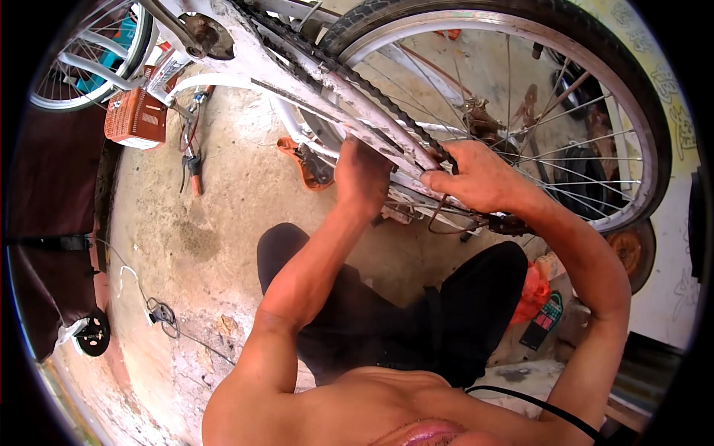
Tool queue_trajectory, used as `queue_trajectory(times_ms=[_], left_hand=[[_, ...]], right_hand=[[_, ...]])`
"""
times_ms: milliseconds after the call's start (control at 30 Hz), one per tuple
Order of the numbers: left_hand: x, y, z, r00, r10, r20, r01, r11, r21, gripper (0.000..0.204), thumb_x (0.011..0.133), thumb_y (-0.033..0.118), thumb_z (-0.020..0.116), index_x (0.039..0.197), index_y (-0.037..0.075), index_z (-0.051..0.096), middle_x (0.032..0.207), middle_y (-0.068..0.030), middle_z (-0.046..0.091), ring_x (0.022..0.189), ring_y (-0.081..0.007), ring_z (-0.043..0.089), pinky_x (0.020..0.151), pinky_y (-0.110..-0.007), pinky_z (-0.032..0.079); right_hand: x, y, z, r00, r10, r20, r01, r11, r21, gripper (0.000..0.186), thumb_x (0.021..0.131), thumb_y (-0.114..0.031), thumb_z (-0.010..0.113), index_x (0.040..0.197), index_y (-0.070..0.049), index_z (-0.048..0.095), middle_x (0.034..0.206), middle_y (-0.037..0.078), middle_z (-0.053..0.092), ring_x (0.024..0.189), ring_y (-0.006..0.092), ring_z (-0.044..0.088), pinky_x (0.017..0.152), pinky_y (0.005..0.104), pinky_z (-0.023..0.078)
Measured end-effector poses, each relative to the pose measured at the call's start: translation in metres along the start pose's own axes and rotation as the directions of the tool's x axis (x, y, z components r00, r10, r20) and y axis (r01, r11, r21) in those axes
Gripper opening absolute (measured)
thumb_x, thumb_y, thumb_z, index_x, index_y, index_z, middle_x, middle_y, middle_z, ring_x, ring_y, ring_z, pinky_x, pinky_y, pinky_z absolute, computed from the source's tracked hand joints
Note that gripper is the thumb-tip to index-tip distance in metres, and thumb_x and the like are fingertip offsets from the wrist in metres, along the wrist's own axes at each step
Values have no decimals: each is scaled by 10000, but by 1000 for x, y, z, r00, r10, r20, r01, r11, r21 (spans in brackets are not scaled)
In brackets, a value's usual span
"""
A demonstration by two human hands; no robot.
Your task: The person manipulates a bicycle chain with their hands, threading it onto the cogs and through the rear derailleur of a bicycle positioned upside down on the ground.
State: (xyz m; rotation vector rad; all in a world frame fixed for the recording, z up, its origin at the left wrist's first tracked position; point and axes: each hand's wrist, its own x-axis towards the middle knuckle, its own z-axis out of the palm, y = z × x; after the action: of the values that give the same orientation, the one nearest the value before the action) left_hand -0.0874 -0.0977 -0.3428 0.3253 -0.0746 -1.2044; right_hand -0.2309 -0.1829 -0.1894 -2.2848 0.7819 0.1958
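An overturned white bicycle frame [297,104] with worn, stained paint crosses the upper middle, with a dark chain [394,108] along it and a spoked wheel [654,104] behind. My left hand [361,175] is up against the underside of the frame, its fingers curled into shadow behind a tube; what they hold is hidden. My right hand [468,175] grips the rear frame tube beside the chain, thumb on the white paint and fingers wrapped over the far side. A thin rusty cable or wire [439,219] loops below my right hand.
An orange crate [134,119], handlebar [195,171] and orange saddle [301,163] lie left of the frame. A cable [163,316] runs over the concrete floor [186,223]. A red plastic bag [529,293] and dark flat package [541,320] are beside my right knee [498,275].
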Motion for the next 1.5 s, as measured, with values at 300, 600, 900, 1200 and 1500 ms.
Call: queue_trajectory(times_ms=[300,600,900,1200,1500], left_hand=[[4,-2,5,983,-148,114,162,978,-134,489,1039,442,359,1295,64,536,1298,-124,598,1252,-340,540,1117,-528,379],[23,-7,-9,964,-194,184,236,939,-248,477,1031,501,435,1128,74,623,1110,-87,684,1067,-294,637,988,-469,488],[23,-2,-7,934,-206,293,268,945,-189,423,1037,450,439,1096,81,639,1086,-83,698,1027,-271,654,961,-430,502],[22,-3,-10,938,-192,287,220,973,-69,448,1031,478,432,1129,79,610,1105,-101,685,1049,-310,646,984,-476,492],[32,-4,-55,993,-106,60,74,918,390,311,990,299,519,1144,48,619,1131,-103,667,1086,-279,624,978,-432,490]], right_hand=[[-2,4,8,976,-132,-175,122,990,-65,444,850,-305,650,1094,66,670,918,302,675,912,433,672,831,466,515],[-8,16,14,937,-204,-282,197,979,-55,442,933,-296,570,1164,78,621,916,270,691,915,452,661,847,478,511],[-5,3,-1,995,-16,-103,17,1000,13,417,966,-334,522,1001,64,643,854,284,647,839,446,637,774,484,479],[-2,8,-1,997,-63,-38,64,998,22,501,927,-443,588,1071,31,662,921,255,688,884,417,659,804,455,495],[1,12,2,994,-108,-13,106,988,-114,520,853,-420,667,1054,59,638,990,262,686,942,432,652,847,472,501]])
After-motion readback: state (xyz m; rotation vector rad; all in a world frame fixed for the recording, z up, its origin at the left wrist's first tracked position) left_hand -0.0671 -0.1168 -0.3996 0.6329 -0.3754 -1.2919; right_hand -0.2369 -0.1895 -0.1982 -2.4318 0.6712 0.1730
